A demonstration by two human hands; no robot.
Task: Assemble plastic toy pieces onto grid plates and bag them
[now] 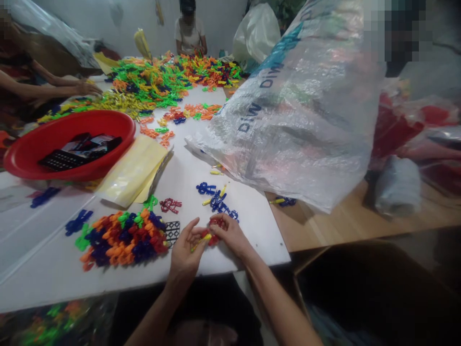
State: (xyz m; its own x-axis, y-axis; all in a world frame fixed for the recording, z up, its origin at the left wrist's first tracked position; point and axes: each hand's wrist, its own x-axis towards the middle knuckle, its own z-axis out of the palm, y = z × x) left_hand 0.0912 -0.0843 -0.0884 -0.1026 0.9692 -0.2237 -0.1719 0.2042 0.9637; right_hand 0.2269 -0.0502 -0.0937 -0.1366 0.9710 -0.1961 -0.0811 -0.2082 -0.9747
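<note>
Close together over the white tabletop's near edge are my two hands. My left hand (187,247) is closed on a small yellow plastic piece (206,237), held by the thumb. In the fingers of my right hand (231,234) is a red plastic figure (213,239), partly hidden by the fingers. Just beyond them lie blue plastic figures (218,201) with small yellow pieces among them. A dark red figure (170,205) rests farther left. Beside my left hand are a black perforated plate (173,232) and a stacked pile of coloured figures (124,238).
A red basin (70,117) holding black plates and a yellow packet (135,170) stand at left. A large white sack (298,115) leans over the table's right side. Loose coloured figures (151,79) heap at the back, where other people sit. A plastic roll (398,185) is far right.
</note>
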